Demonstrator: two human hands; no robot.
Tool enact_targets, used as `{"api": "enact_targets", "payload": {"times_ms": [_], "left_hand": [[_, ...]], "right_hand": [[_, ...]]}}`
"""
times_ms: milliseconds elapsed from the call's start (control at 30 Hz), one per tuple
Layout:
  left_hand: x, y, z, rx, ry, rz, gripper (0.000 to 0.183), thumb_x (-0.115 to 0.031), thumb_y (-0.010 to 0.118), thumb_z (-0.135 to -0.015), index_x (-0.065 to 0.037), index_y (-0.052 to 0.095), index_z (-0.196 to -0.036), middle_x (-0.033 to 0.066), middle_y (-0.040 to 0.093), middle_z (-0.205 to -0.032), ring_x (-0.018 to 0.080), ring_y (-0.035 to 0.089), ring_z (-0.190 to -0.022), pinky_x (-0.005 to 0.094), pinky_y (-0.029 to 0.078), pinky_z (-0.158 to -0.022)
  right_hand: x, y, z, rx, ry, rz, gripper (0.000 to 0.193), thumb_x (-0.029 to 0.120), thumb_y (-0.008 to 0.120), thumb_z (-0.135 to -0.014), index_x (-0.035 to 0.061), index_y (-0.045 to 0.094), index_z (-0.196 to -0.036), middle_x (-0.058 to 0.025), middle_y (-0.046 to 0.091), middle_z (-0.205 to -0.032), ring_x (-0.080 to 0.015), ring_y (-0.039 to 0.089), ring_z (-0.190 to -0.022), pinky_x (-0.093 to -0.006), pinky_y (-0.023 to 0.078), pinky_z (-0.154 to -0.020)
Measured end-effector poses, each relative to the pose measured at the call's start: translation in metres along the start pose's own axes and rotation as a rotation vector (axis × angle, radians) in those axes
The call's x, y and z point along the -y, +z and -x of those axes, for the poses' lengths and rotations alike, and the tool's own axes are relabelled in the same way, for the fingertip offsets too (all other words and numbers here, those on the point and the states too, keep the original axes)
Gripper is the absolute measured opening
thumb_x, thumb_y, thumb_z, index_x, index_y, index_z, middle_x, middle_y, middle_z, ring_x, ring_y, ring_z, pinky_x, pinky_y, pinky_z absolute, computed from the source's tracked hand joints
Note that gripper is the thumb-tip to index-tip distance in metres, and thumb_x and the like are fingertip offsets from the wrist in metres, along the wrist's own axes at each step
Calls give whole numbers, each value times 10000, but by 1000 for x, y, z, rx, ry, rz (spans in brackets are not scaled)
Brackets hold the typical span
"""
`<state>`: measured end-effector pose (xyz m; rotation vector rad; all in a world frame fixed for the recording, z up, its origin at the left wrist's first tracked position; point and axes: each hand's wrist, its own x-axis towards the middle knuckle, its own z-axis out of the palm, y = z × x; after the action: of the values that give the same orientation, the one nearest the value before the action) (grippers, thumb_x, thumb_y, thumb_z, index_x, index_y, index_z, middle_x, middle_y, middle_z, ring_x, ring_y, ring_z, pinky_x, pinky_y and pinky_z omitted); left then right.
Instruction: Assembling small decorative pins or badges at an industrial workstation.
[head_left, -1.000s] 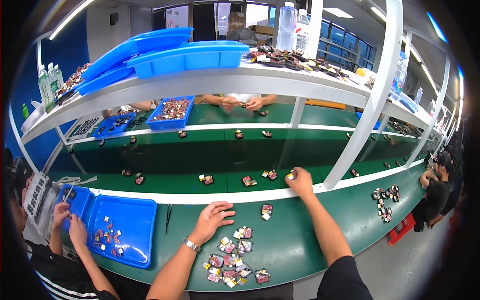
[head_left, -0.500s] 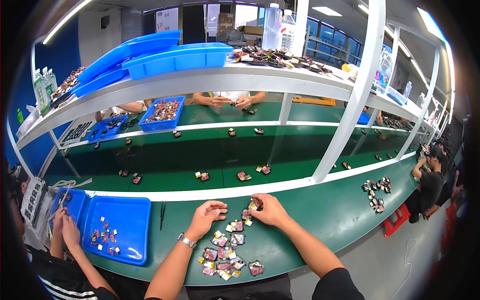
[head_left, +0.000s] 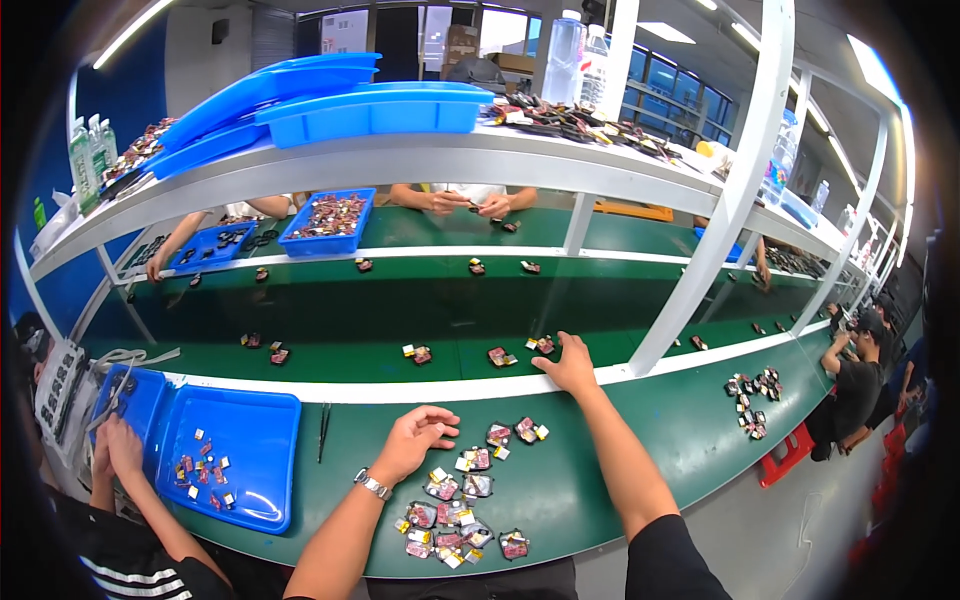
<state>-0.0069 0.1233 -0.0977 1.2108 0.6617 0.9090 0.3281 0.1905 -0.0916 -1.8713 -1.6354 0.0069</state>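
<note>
Over the white rail, my right hand (head_left: 572,365) reaches to the belt, its thumb and fingers apart beside a small black-cased circuit-board assembly (head_left: 541,345) with a white tag. Whether the fingertips touch it I cannot tell. My left hand (head_left: 422,440), with a metal-banded watch (head_left: 373,484) on its wrist, hovers above the green bench with fingers loosely bent and nothing visible in it. Just right of it begins a cluster of similar assemblies (head_left: 447,515), red boards with white and yellow tags, spreading toward the bench's near edge. One assembly (head_left: 530,430) lies at the cluster's far right.
Tweezers (head_left: 324,432) lie left of my left hand, beside a blue tray (head_left: 285,410) holding several boards. A co-worker's hands (head_left: 120,445) are at the far left. A white upright post (head_left: 690,250) stands right of my right hand. More assemblies (head_left: 752,400) sit farther right.
My right hand has let go of an assembly at the cluster's far end and moved away over the rail to the belt. My left hand's fingers have drawn closer together.
</note>
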Motion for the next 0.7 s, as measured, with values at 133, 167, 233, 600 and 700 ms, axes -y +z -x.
{"api": "enact_targets", "payload": {"times_ms": [133,167,233,600,700], "left_hand": [[0,-3,3,-14,-6,37,231,-24,487,-951,27,546,-1169,163,617,-1159,210,637,-991,319,563,-817],[-1,-3,3,-17,-4,35,231,-24,487,-951,27,546,-1169,163,617,-1159,210,637,-991,319,563,-817],[-2,-3,2,2,-9,28,246,-34,488,-957,26,525,-1193,185,609,-1173,231,646,-984,328,560,-800],[-7,-12,9,94,-168,128,393,-272,422,-1030,54,516,-1229,134,636,-1054,177,645,-876,288,551,-771],[-10,-16,8,200,-219,150,397,-272,441,-1024,50,521,-1243,111,643,-1018,157,648,-848,281,551,-766]], "right_hand": [[-11,21,-13,-63,52,-9,607,248,810,-692,-28,595,-1188,-146,657,-1034,-267,628,-964,-349,505,-876],[-16,18,-15,-37,144,-152,571,220,815,-683,-21,615,-1162,-125,675,-989,-246,644,-923,-333,516,-855],[-20,14,-13,-90,104,-91,519,171,812,-672,-7,638,-1127,-88,693,-920,-216,657,-860,-315,528,-813],[126,-43,71,567,-532,-550,601,80,764,-706,94,563,-1272,-50,646,-1145,-257,525,-1125,-355,429,-992],[139,-39,78,630,-581,-569,609,57,762,-699,99,567,-1275,-63,639,-1166,-248,513,-1156,-380,425,-1000]]}}
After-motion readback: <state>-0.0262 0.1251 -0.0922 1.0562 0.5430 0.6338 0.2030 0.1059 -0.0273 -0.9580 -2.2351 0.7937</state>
